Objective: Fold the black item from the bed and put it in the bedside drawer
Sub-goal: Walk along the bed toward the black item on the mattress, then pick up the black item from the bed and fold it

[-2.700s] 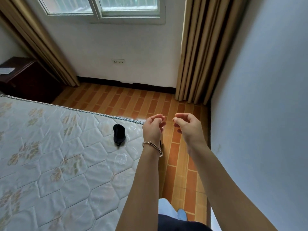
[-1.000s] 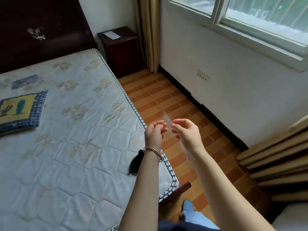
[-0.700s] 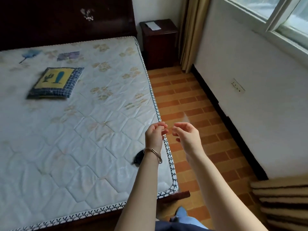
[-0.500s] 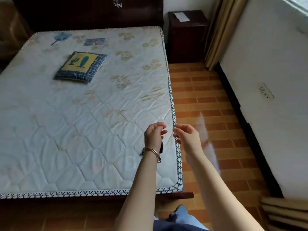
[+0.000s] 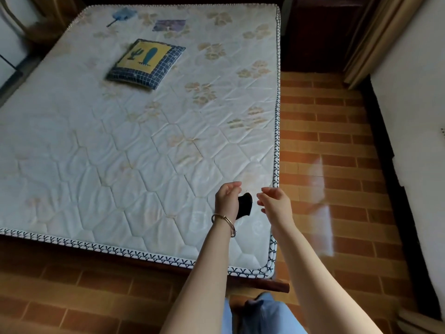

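While both hands hover over the near right corner of the mattress [image 5: 134,145], nothing is picked up yet: this looks like the reach, the very first step. The left hand [image 5: 227,198] has its fingers loosely curled and grasps nothing I can see; the right hand [image 5: 274,201] is half-open, fingers relaxed, also empty. Between them, partly hidden behind the left hand, lies the black item [image 5: 245,204], small and crumpled, flat on the mattress close to the right edge. One black item, one cushion [image 5: 145,62] with a cactus print up near the middle, two hands, one bracelet [image 5: 224,221] on the left wrist. The dark bedside cabinet [image 5: 317,32] stands beyond the far right corner of the bed, well apart from the hands; no drawer front can be made out from here. Next move, I'd judge: drop both hands onto the cloth, pinch it, spread it for folding.
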